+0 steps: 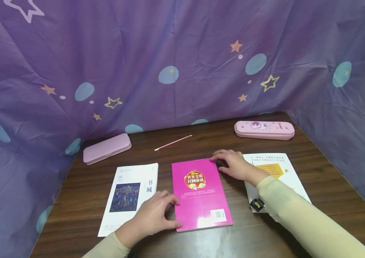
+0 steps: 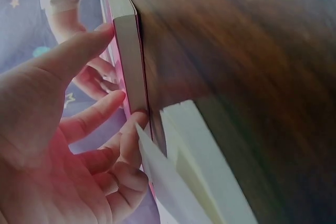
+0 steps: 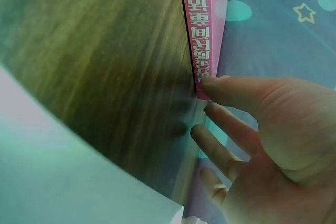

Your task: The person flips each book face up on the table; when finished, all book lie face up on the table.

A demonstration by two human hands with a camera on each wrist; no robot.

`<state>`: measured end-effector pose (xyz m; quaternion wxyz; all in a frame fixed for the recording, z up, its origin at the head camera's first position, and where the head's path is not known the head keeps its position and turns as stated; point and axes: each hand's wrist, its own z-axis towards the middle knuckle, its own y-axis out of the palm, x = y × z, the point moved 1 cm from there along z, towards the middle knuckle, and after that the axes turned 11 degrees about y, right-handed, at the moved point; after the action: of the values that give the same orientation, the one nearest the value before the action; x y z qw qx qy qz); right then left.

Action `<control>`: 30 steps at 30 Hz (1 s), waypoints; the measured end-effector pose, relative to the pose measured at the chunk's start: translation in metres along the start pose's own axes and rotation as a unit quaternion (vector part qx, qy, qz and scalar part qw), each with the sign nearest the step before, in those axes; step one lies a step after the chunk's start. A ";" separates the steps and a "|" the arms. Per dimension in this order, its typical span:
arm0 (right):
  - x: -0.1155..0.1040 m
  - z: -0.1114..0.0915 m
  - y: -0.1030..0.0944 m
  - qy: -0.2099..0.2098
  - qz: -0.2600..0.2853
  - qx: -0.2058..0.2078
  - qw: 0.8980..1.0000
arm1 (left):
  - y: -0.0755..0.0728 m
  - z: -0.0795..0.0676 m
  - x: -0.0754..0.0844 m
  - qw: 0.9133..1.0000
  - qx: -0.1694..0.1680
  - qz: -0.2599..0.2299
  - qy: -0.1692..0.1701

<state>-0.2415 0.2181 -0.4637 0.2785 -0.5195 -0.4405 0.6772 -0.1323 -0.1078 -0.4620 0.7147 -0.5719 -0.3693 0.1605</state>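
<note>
Your sleeves (image 1: 298,211) are pale cream; your central book (image 1: 202,208), magenta; the rabbit-printed case (image 1: 264,130), pink; the tabletop (image 1: 214,145), brown wood grain; the backdrop (image 1: 131,43), purple with stars and blue ovals.

head view forward-down; close wrist views share book (image 1: 198,208)

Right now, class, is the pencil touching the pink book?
Apart. The head view shows a strip of bare table between the pencil and the far edge of the pink book.
</note>
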 end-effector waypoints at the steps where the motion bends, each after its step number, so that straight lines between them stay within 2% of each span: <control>1: 0.000 0.000 0.000 -0.001 0.003 -0.002 1.000 | 0.000 0.000 0.001 1.000 -0.001 0.000 -0.003; 12: 0.002 0.001 0.001 -0.016 0.010 -0.016 1.000 | 0.003 -0.003 0.009 1.000 -0.011 0.013 -0.008; 18: 0.006 0.003 0.003 -0.020 0.027 -0.017 0.999 | 0.006 -0.003 0.011 1.000 -0.006 0.019 -0.010; 23: 0.007 0.009 0.006 -0.018 0.049 -0.004 0.999 | 0.007 -0.003 0.010 1.000 0.007 0.002 -0.019; 30: 0.007 0.011 0.005 -0.007 0.046 0.011 0.999 | 0.003 -0.009 0.005 0.999 0.015 -0.044 -0.015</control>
<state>-0.2539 0.2182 -0.4709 0.2499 -0.5311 -0.4104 0.6979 -0.1219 -0.1094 -0.4638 0.7240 -0.5416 -0.4023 0.1438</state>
